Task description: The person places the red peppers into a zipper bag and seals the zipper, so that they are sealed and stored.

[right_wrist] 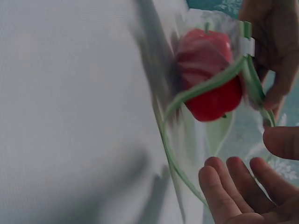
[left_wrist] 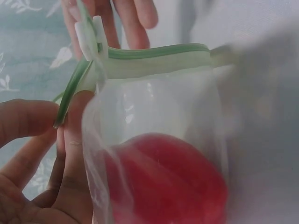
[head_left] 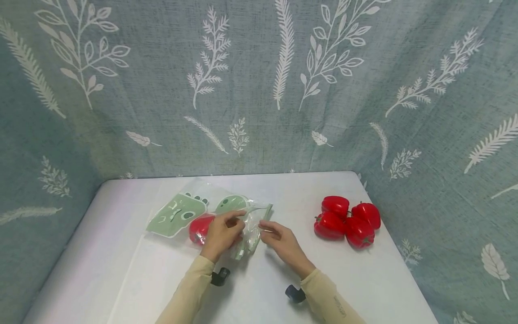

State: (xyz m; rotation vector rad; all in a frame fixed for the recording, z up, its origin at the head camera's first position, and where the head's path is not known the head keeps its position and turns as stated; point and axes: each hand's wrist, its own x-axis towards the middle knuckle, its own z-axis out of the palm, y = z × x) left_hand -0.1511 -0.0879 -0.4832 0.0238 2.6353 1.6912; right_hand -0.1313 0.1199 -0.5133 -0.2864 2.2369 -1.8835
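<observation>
We see left hand [head_left: 220, 234] pinching green zip rim of clear, thin plastic bag [head_left: 248, 229], fingers curled on it. Right hand [head_left: 279, 238] at bag mouth, fingers loosely bent; whether it grips, we cannot tell. Inside bag: glossy round red pepper [left_wrist: 163, 182]. Bag lies on smooth white table [head_left: 121, 270]. Four shiny red peppers [head_left: 348, 220] clustered well apart, to right. Leaf-print cloth [head_left: 259, 81] behind.
</observation>
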